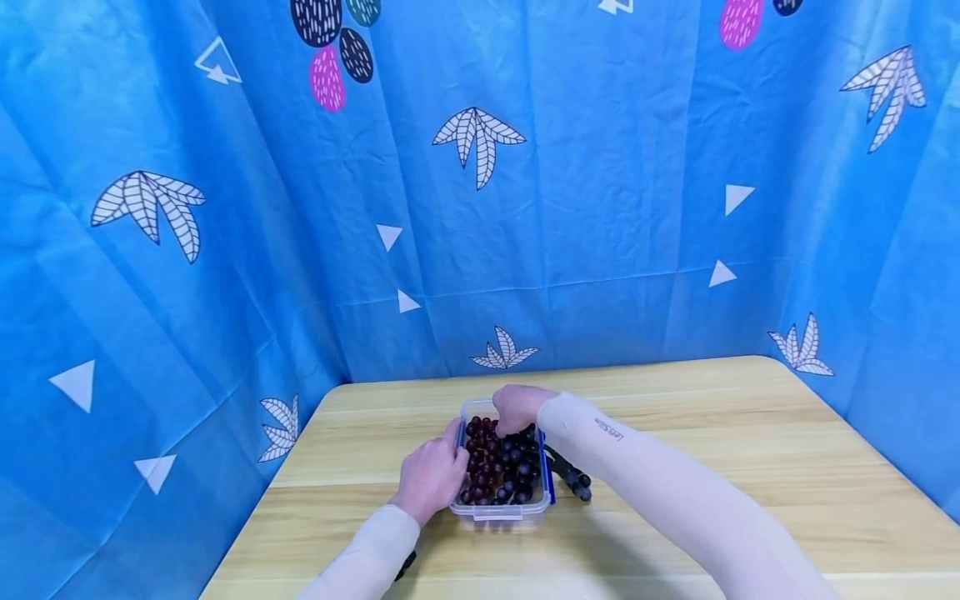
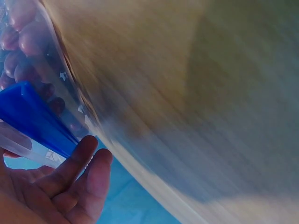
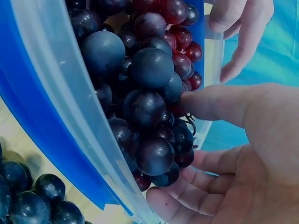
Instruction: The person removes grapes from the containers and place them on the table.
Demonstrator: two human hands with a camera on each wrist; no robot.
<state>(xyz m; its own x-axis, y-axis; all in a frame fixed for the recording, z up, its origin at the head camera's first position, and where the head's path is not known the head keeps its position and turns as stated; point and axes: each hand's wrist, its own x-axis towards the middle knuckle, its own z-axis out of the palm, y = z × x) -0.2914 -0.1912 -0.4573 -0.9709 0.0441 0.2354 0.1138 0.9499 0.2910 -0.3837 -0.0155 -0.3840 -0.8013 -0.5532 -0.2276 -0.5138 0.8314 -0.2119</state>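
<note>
A clear plastic food container with blue side flaps stands on the table, holding red grapes on its left and dark grapes on its right. My left hand grips the container's left side; in the left wrist view its fingertips are at the lower end of a blue flap. Over the far part of the container, my right hand reaches in. In the right wrist view it holds a bunch of dark grapes, thumb on top and fingers underneath.
More dark grapes lie on the table just right of the container. A small black object shows beside the left sleeve. The wooden table ends at a blue patterned curtain behind and on both sides.
</note>
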